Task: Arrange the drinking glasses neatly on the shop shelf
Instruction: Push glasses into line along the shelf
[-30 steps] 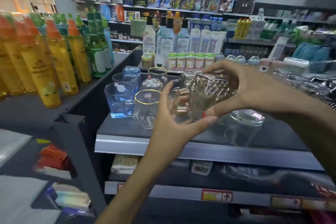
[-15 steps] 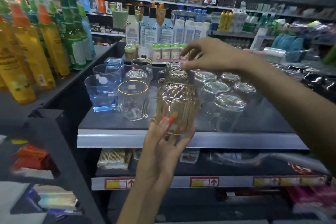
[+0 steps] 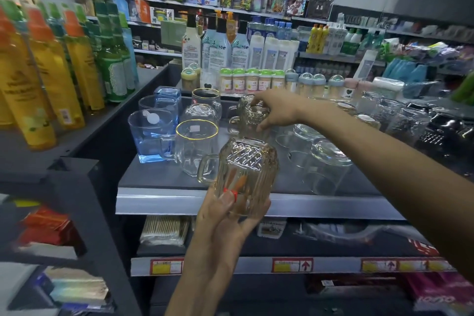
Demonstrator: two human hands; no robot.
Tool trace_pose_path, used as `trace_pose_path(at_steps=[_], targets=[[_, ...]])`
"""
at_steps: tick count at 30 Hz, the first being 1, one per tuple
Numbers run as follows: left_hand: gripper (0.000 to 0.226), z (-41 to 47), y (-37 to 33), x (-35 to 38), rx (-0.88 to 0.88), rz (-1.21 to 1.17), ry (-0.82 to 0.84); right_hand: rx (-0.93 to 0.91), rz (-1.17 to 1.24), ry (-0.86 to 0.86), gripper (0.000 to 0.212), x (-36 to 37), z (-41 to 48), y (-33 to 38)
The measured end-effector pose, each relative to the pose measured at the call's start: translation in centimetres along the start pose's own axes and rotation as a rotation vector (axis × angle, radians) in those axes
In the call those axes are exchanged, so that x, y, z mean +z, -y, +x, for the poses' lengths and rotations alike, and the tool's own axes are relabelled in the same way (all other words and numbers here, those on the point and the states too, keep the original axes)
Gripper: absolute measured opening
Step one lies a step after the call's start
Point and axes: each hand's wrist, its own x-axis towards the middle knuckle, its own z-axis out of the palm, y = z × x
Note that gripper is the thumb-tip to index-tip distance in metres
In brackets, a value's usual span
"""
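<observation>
My left hand [image 3: 225, 215] grips an upside-down amber cut-glass mug [image 3: 246, 174] by its lower part, in front of the shelf edge [image 3: 179, 202]. My right hand [image 3: 274, 110] reaches over the shelf and holds a second patterned mug [image 3: 246, 120] further back. Beside them stand a gold-rimmed clear mug [image 3: 196, 146], blue square mugs [image 3: 151, 136] and several upturned clear glasses [image 3: 328, 164].
Yellow and green bottles [image 3: 51, 77] fill the left shelf. Lotion bottles [image 3: 218, 46] and small jars [image 3: 252, 81] line the back. Dark shiny items [image 3: 441, 133] sit at the right. A lower shelf holds packets [image 3: 164, 231] above price labels [image 3: 292, 264].
My right hand let go of the amber mug and reached back to the patterned mug on the shelf. My left hand now holds the amber mug alone, lower, near the shelf edge.
</observation>
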Motion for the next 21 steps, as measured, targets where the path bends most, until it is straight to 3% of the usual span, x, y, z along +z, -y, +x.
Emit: trace_pose_path(at_steps=[3,11,21], targets=[[0.065,0.0,-0.11,0.04,-0.007,0.006,0.0,-0.005,-0.018,-0.019,0.075,0.07,-0.2,-0.01],[0.083,0.23,0.32,-0.06,-0.029,-0.013,-0.034,-0.04,0.005,-0.056,0.076,0.59,-0.89,0.05],[0.066,0.08,0.38,-0.22,-0.02,0.01,-0.017,-0.027,0.025,-0.043,0.082,0.78,-0.49,-0.03]])
